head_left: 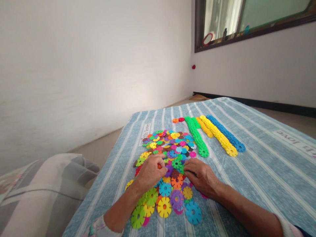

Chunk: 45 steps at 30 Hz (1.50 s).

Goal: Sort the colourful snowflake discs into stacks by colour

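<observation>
A pile of multicoloured notched plastic discs (165, 208) is spread over the cloth in front of me. My left hand (153, 168) is over the pile's left middle, its thumb and fingers curled into a pinch. A bit of orange shows by that thumb, but I cannot make out what the fingers hold. On the pile's right side is my right hand (202, 174), fingers bent and pressed together, with the tips on the edge of a green notched disc (182, 169). Another green disc (176, 163) lies between the hands.
Overlapping discs form long rows beyond my right hand: green (196, 136), yellow (219, 133) and blue (227, 133), with a shorter orange row (204, 127). Small orange (175, 120) and red (181, 119) stacks lie left of them. A striped blue cloth (247, 184) covers the surface.
</observation>
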Motion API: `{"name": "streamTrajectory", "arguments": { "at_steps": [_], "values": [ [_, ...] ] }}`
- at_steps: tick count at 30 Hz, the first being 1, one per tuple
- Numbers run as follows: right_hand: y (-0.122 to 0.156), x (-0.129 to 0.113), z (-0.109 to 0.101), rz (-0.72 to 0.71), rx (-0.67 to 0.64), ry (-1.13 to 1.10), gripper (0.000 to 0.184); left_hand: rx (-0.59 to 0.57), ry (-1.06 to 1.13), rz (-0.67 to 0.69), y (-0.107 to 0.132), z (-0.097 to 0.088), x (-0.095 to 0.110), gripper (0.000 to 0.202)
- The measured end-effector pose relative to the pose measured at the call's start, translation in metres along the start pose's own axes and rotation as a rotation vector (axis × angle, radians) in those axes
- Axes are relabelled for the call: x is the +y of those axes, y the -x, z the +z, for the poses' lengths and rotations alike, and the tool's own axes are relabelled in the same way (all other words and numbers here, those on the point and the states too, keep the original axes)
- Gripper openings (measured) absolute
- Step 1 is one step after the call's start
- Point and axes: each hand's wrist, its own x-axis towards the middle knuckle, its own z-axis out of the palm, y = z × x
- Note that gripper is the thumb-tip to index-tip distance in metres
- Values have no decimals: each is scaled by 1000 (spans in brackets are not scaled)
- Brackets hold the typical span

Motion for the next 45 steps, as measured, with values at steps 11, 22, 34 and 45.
{"name": "streamTrajectory", "arguments": {
  "at_steps": [11, 22, 34, 45],
  "values": [
    [-2, 0, -1, -11, -4, 17, 19, 39, -12, -89, -4, -12, 8, 14],
    [-2, 5, 6, -12, 17, 40, 20, 64, -16, -77, -33, -2, 10, 12],
    [-5, 4, 11, 324, 203, -177, 38, -114, 264, -21, -34, 19, 39, 7],
    [-14, 22, 10, 527, 214, -741, 14, -14, -129, -31, -46, 8, 25, 9]
  ]
}}
